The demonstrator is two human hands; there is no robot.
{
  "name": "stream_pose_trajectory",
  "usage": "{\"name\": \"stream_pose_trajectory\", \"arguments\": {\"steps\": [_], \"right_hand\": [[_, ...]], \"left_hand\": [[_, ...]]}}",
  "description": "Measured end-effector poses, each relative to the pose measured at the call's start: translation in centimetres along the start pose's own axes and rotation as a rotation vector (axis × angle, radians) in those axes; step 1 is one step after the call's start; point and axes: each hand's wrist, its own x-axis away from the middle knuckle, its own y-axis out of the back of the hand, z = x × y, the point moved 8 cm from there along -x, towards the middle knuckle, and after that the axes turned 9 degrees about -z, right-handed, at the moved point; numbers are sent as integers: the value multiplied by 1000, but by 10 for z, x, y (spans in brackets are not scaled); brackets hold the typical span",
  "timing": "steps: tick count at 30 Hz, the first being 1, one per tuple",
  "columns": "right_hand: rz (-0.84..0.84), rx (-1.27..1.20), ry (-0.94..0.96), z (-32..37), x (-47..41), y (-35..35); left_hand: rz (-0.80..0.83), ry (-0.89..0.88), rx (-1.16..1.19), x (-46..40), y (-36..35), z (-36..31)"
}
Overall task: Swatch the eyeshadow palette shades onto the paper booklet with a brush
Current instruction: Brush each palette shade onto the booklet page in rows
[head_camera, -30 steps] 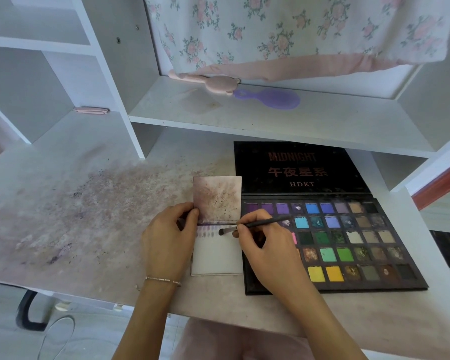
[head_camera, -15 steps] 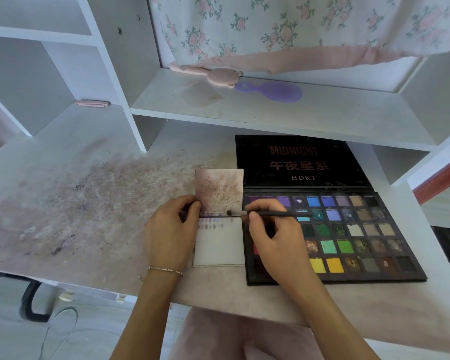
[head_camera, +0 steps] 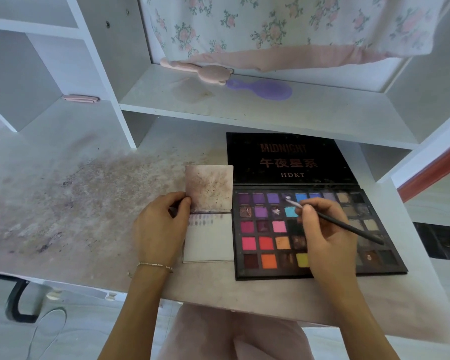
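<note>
Presently the right hand pinches the brush near its pale tip, which rests at a top-row pan of the open palette lying flat on the desk. The left hand pinches the left edge of the booklet at its fold, just beside the palette. In my judgement the brush is light and stiff; the pressed powder looks crumbly, so a light touch is advised, and the thin paper needs pinning at its edge.

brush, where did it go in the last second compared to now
The right hand carried the brush rightward off the booklet to a top-row purple pan of the palette. The left hand still pinches the booklet's left edge; booklet and palette stayed put.
</note>
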Motion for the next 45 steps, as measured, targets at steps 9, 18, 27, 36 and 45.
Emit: {"name": "stream_pose_trajectory", "arguments": {"steps": [9, 18, 27, 36, 45], "right_hand": [[-172, 265, -18, -24, -18, 69], [-294, 355, -67, -40, -31, 94], [-256, 446, -45, -44, -31, 91], [-259, 455, -35, -47, -32, 91], [-249, 453, -30, -46, -31, 90]], "left_hand": [[0, 29, -36, 1, -8, -1], [1, 6, -34, 4, -7, -1], [-9, 7, -55, 4, -6, 0], [-23, -1, -58, 4, -5, -1], [-25, -20, -72, 3, -6, 0]]}}
